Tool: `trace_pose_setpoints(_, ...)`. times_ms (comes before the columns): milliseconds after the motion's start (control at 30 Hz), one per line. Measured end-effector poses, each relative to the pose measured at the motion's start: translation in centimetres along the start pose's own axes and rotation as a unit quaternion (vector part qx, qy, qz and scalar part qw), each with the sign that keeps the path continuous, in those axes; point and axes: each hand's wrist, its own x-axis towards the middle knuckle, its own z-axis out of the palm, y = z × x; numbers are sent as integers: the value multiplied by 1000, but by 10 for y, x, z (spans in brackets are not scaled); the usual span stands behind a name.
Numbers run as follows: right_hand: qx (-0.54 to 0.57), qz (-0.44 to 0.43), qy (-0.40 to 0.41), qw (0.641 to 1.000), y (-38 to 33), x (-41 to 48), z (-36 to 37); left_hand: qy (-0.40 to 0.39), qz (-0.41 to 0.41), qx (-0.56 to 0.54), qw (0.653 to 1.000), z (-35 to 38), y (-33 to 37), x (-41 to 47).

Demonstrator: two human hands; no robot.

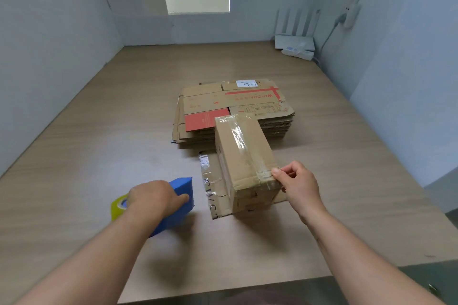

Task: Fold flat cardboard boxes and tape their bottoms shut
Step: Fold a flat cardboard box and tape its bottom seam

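A small folded cardboard box (241, 153) stands bottom-up on the table, a strip of clear tape running along its top seam. Its open flaps (213, 186) lie flat on the table to its left. My right hand (296, 184) pinches the near right top corner of the box, thumb on the tape end. My left hand (155, 197) grips a blue tape dispenser (177, 202) with a yellowish tape roll (119, 205), left of the box and apart from it. A stack of flat cardboard boxes (233, 111) lies just behind the box.
The wooden table (99, 151) is walled by grey partitions on the left, back and right. A white router with antennas (296, 34) and a cable sit in the far right corner. The table's near edge (247, 287) runs below my arms.
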Motion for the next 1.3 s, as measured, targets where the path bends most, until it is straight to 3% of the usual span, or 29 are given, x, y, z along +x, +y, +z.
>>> trace_pose_setpoints(267,-49,-31,5,998,-2,3,2,-24,-29,-172,984,50,-10,0)
trace_pose_setpoints(333,-58,-35,6,998,-3,4,2,-10,-39,-152,988,53,-8,-5)
trace_pose_setpoints(400,-64,-39,6,997,-3,4,2,52,-36,-162,985,50,1,-12)
trace_pose_setpoints(433,-67,-41,4,997,-2,4,2,97,-11,-219,971,47,10,-18)
trace_pose_setpoints(500,-73,-45,2,996,-1,3,2,146,86,-387,906,34,38,-34)
trace_pose_setpoints(600,-80,-55,2,995,-2,3,2,108,216,-526,815,12,89,-55)
trace_pose_setpoints(667,-98,-57,3,994,-2,3,1,71,194,-573,793,9,111,-56)
trace_pose_setpoints(800,-169,-45,-3,985,-9,1,3,23,106,-598,794,7,121,-53)
trace_pose_setpoints(933,-307,-40,-8,951,-28,4,19,4,38,-576,817,0,128,-47)
trace_pose_setpoints(1033,-333,-27,-36,942,-29,8,23,10,6,-565,825,-1,128,-44)
trace_pose_setpoints(1300,-174,-56,-94,979,-16,28,0,-74,-38,-685,724,2,121,-40)
